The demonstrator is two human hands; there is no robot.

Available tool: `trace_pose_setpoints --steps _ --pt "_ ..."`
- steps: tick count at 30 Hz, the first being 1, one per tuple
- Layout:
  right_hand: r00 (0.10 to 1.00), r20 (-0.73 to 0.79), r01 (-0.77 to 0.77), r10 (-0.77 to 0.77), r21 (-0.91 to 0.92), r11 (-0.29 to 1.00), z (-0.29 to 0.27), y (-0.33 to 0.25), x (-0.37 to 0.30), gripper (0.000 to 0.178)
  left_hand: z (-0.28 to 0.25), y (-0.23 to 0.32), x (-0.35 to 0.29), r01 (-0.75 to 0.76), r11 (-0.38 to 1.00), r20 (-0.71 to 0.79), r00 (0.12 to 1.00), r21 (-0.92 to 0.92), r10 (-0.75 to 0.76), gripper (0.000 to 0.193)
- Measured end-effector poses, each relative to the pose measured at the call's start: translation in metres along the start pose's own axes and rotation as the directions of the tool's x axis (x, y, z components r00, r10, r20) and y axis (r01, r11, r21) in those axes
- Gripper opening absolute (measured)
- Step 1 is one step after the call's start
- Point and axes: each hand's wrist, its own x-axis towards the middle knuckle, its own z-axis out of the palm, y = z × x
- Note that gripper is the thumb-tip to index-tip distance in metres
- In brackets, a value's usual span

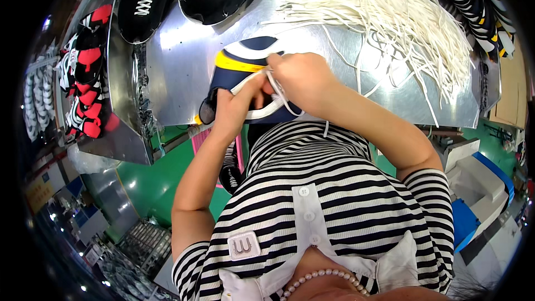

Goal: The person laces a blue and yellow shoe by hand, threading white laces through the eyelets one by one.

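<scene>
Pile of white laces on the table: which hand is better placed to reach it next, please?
Probably the right hand. It is nearer to the pile of white laces, which lies farther right. The left hand is farther away, at the left of the shoe.

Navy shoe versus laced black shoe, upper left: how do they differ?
The navy shoe has yellow and white bands; the black shoe is mainly black. The navy shoe is in the hands; the black shoe lies untouched on the table. The navy shoe's lace hangs partly loose; the black shoe's forms neat rows. Both laces are white.
</scene>
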Motion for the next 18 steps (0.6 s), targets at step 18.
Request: trace_pose_setpoints --steps 18 --pt "0.948 -0.266 -0.032 0.172 0.461 0.887 0.016 0.033 0.012 0.021 0.004 -0.001 0.027 0.123 0.989 -0.136 0.984 0.082 -0.111 0.035"
